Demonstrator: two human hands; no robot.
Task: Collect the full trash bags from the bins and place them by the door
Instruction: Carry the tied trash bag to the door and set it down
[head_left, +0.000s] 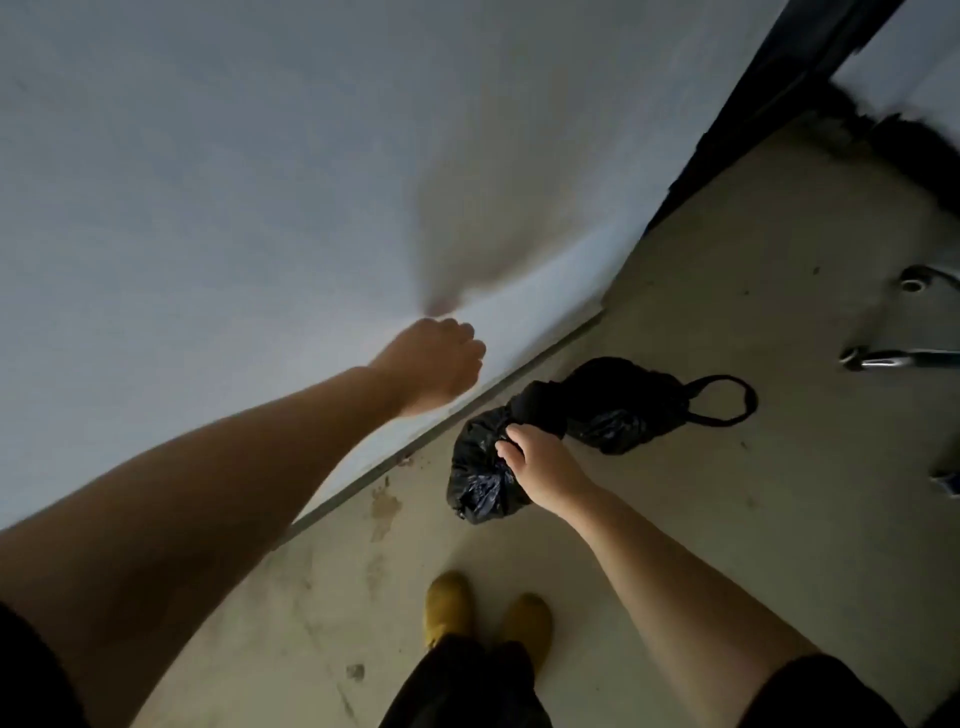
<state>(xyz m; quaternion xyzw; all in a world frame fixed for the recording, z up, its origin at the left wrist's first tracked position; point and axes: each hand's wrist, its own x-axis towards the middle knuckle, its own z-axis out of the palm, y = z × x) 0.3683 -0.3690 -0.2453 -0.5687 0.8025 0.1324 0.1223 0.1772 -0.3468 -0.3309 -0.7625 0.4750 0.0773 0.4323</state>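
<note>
Head view, we are gripping a black trash bag (483, 483) with our right hand (545, 470), fingers (511, 447) clamped on its neck, bag hanging over the floor (727, 291) beside the wall (208, 182), long axis running lower-left to upper-right, our left hand (434, 366) curling its fingers, holding nothing.

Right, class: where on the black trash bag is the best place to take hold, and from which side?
Grip the bunched neck of the trash bag, from above, where the right hand already holds it. The gathered plastic there is narrow enough for fingers to close round; the bulging ends probably are not.
</note>
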